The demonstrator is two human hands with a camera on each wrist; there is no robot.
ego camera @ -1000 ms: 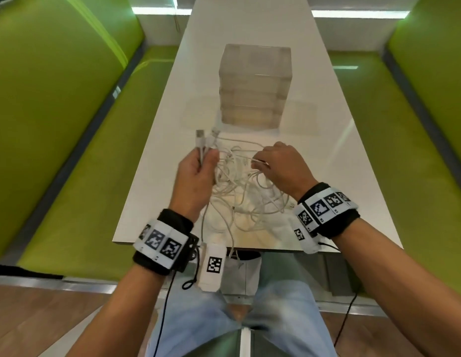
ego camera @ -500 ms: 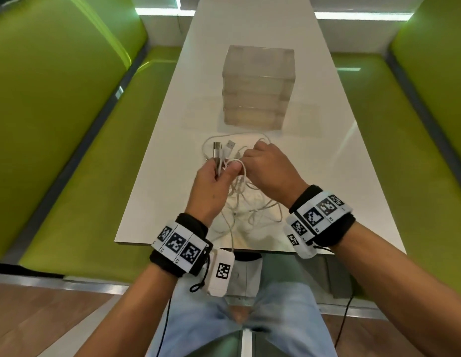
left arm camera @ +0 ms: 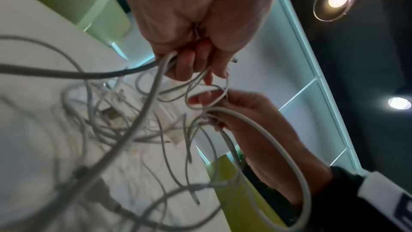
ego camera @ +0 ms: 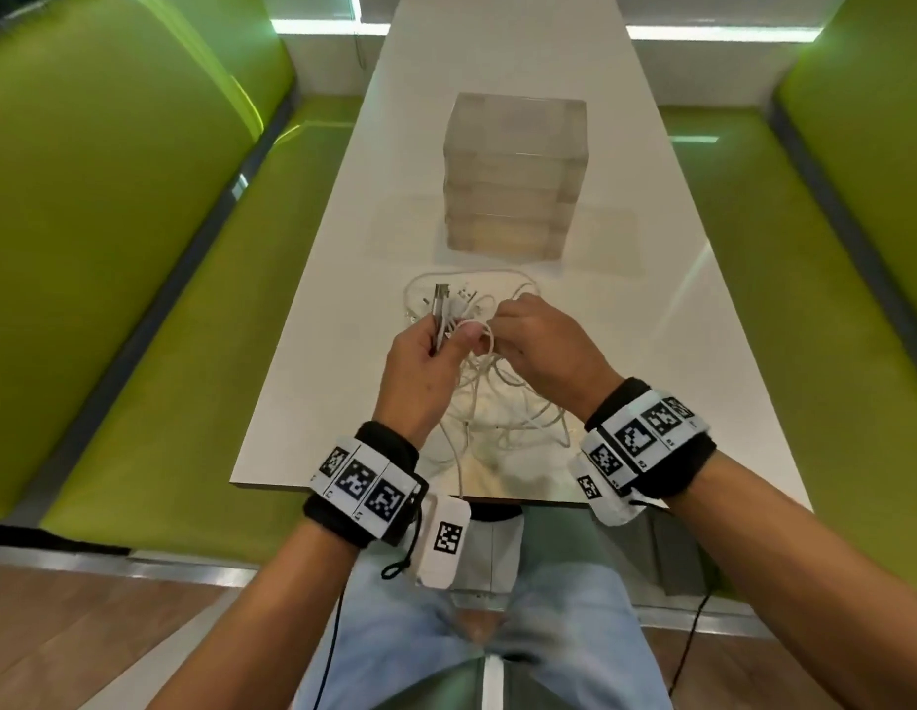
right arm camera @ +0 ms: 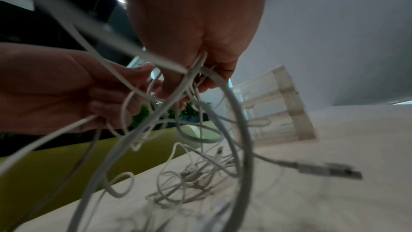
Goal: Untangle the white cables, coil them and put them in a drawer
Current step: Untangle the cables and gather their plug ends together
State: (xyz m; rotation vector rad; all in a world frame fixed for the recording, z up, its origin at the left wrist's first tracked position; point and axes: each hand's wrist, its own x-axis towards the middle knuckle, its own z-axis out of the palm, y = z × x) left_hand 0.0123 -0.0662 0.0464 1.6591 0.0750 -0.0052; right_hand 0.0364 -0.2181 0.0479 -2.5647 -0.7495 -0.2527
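Observation:
A tangle of white cables [ego camera: 502, 407] hangs from both hands down onto the white table [ego camera: 312, 402]. My left hand [ego camera: 435, 345] grips a bunch of cable ends, whose USB plugs [ego camera: 441, 294] stick up above the fist. My right hand [ego camera: 517, 330] pinches a cable loop right beside the left thumb. In the left wrist view the left hand [left arm camera: 196, 63] clasps several strands and the right hand [left arm camera: 214, 105] holds loops just below. In the right wrist view the right hand [right arm camera: 196, 77] pinches a knot of strands, and a loose plug [right arm camera: 330, 169] dangles. A translucent drawer unit [ego camera: 512, 171] stands behind, drawers closed.
Green benches [ego camera: 154, 299] run along both sides of the table. The near table edge [ego camera: 394, 491] lies just past my wrists, above my lap. A loop of cable [ego camera: 420, 289] lies on the table in front of the drawer unit.
Both hands came together above the tangle and moved toward the drawer unit. The left hand still grips the plug ends; the right shifted from the pile's right side to a loop beside the left thumb.

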